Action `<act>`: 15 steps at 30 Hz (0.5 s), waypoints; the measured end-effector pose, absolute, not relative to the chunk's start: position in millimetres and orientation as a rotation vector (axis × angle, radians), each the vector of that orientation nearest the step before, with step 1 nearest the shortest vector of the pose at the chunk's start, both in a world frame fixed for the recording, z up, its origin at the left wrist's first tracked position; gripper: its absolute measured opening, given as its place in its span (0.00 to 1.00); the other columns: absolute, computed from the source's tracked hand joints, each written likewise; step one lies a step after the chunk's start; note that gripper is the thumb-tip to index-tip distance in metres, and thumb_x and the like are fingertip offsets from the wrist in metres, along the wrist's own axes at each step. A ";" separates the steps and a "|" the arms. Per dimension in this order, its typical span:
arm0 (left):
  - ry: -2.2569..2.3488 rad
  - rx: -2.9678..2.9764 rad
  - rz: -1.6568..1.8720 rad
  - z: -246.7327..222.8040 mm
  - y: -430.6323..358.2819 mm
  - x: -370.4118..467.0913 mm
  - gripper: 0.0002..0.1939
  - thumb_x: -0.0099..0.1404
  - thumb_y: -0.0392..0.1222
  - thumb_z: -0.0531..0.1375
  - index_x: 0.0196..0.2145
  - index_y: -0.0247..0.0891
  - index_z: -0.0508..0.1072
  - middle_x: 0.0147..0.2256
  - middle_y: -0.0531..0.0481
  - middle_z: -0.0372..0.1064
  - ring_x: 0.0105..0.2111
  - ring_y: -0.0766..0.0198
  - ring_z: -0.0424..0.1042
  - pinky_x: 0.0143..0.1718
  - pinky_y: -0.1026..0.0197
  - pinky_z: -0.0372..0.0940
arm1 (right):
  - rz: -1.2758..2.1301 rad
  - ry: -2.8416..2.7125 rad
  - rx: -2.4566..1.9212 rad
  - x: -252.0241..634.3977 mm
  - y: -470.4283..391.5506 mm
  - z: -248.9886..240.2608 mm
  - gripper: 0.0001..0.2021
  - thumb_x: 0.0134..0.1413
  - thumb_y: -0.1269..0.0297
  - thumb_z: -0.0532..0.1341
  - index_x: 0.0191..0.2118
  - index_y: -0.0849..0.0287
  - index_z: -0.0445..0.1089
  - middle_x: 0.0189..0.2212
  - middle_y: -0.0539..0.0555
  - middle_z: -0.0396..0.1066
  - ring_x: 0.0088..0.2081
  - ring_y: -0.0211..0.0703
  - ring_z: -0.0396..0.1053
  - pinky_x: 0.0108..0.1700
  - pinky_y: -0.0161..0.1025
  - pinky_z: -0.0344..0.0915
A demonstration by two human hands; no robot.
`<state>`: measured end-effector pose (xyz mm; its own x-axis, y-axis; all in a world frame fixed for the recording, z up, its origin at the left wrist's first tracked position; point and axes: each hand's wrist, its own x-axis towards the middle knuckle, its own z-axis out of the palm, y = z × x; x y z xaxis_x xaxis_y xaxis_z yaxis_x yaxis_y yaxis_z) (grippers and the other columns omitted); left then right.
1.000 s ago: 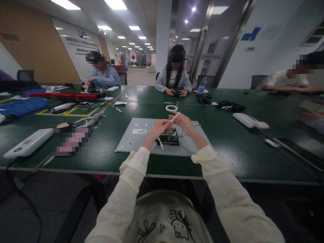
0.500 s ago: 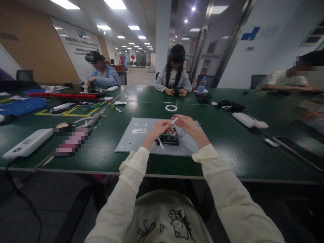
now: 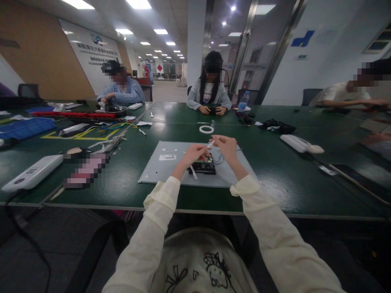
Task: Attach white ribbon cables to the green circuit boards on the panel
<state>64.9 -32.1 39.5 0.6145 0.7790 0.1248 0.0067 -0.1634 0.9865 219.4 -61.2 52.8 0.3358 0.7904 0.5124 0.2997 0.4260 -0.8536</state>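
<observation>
Between my two hands a short white strip [image 3: 211,143], which looks like tape, is held above a grey panel [image 3: 152,165]. My left hand [image 3: 195,154] is closed, its fingers pinching the strip's lower end. The fingers of my right hand [image 3: 226,147] pinch the upper end. Below my left hand a black device with a green circuit board [image 3: 205,166] lies on the panel, partly covered by the fingers. Another white strip [image 3: 194,172] hangs at the device's left side. A grey cable [image 3: 217,159] runs from its right. Beyond the panel lies a white tape ring [image 3: 206,129].
White power banks [image 3: 33,173] and a pink phone-like object [image 3: 87,171], blurred out, lie at left, near a blue tray [image 3: 27,128]. A white device [image 3: 301,144] and a dark phone [image 3: 360,183] are at right. Other people sit around the table, one [image 3: 210,93] straight across.
My right hand has turned and its fingers have curled in around the strip's upper end. My left hand has stayed nearly in place. The panel and device have not moved.
</observation>
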 end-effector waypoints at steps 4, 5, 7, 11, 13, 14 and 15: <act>0.602 1.613 0.753 41.6 -35.9 64.4 0.15 0.60 0.47 0.57 0.37 0.31 0.73 0.31 0.45 0.74 0.18 0.75 0.66 0.23 0.71 0.62 | -0.033 -1.494 -1.270 223.4 -61.5 45.3 0.14 0.55 0.58 0.56 0.37 0.60 0.74 0.32 0.55 0.75 0.33 0.45 0.73 0.37 0.41 0.68; 0.595 1.618 0.748 41.5 -36.3 64.5 0.15 0.60 0.47 0.57 0.37 0.31 0.73 0.31 0.44 0.74 0.18 0.75 0.67 0.22 0.71 0.62 | -0.131 -1.554 -1.294 224.6 -61.7 44.1 0.13 0.56 0.59 0.55 0.38 0.59 0.74 0.33 0.55 0.75 0.34 0.45 0.73 0.39 0.40 0.68; 0.596 1.635 0.739 40.6 -35.8 64.8 0.16 0.60 0.48 0.57 0.38 0.31 0.73 0.32 0.44 0.74 0.18 0.74 0.67 0.21 0.72 0.60 | -0.273 -1.630 -1.321 227.0 -62.0 43.0 0.13 0.57 0.61 0.53 0.40 0.59 0.74 0.36 0.55 0.75 0.36 0.45 0.73 0.41 0.40 0.67; 0.638 1.645 0.735 38.5 -33.3 65.2 0.16 0.61 0.47 0.56 0.38 0.31 0.72 0.33 0.43 0.74 0.18 0.74 0.68 0.19 0.72 0.59 | -0.460 -1.695 -1.332 230.5 -61.6 43.9 0.14 0.60 0.63 0.51 0.41 0.58 0.72 0.36 0.53 0.75 0.37 0.43 0.72 0.51 0.43 0.61; 0.653 1.639 0.729 39.0 -33.2 64.6 0.16 0.61 0.45 0.56 0.42 0.31 0.70 0.33 0.43 0.75 0.17 0.74 0.68 0.20 0.71 0.60 | -0.529 -1.714 -1.332 231.6 -61.8 44.9 0.14 0.61 0.63 0.49 0.42 0.58 0.71 0.35 0.52 0.75 0.36 0.41 0.72 0.56 0.46 0.55; 0.652 1.634 0.728 39.7 -33.6 64.1 0.18 0.61 0.44 0.56 0.47 0.32 0.68 0.33 0.44 0.75 0.17 0.73 0.68 0.20 0.71 0.60 | -0.557 -1.717 -1.331 231.8 -62.2 45.4 0.14 0.61 0.63 0.49 0.43 0.58 0.70 0.34 0.51 0.75 0.35 0.40 0.72 0.58 0.47 0.52; 0.647 1.628 0.729 40.5 -34.2 63.5 0.22 0.61 0.43 0.56 0.52 0.34 0.63 0.32 0.46 0.75 0.18 0.73 0.68 0.20 0.71 0.60 | -0.580 -1.716 -1.330 231.9 -62.7 45.9 0.14 0.61 0.63 0.48 0.43 0.58 0.70 0.34 0.51 0.75 0.35 0.40 0.72 0.59 0.48 0.49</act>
